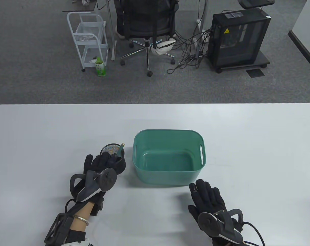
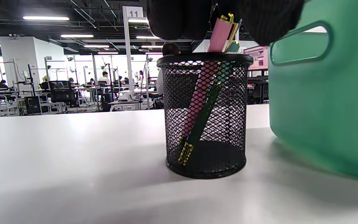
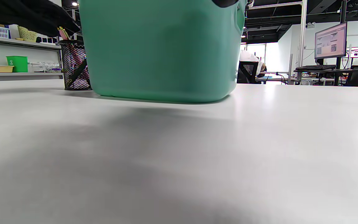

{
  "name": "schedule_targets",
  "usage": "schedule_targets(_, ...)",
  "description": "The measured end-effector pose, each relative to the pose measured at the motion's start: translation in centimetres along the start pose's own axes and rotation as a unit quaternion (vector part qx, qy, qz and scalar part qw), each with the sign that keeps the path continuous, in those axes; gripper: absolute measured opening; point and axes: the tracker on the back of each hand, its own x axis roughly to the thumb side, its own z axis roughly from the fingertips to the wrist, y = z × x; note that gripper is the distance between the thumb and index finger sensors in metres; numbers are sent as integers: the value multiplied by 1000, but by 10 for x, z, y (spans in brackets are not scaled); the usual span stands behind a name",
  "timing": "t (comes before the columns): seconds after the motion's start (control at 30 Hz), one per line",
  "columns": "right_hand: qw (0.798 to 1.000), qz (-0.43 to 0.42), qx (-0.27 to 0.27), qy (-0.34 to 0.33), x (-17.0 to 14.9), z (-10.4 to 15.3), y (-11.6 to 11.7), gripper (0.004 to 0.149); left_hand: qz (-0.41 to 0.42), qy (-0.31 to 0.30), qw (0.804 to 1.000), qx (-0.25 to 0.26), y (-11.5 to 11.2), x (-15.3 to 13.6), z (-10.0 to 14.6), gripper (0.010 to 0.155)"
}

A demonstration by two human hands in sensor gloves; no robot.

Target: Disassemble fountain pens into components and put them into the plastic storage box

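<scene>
Pens, a pink pen (image 2: pixel 208 81) and a green pen (image 2: pixel 211 99), stand whole in the black mesh cup (image 2: pixel 206 124). The left hand (image 1: pixel 103 164) reaches over them; I cannot tell its grip. The right hand (image 1: pixel 208 197) rests flat, holding nothing. The green box (image 1: pixel 167 176) has nothing inside, so all the work is left.

We count two fountain pens, one pink pen (image 2: pixel 202 93) and one green pen (image 2: pixel 211 101), in one black mesh pen holder (image 2: pixel 205 118), beside one green storage box (image 1: pixel 169 156), and two gloved hands.
</scene>
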Motion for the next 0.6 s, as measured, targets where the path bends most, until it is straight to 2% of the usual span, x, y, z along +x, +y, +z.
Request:
schedule_targets(0.23,1000,-1,1,0,0,0,0,70,-21,6,1000,1,1,4,-7,49)
schedule_targets(0.6,1000,-3,2,-3,0,0,1,70,-40,3,999,-3,1,10,-12,44)
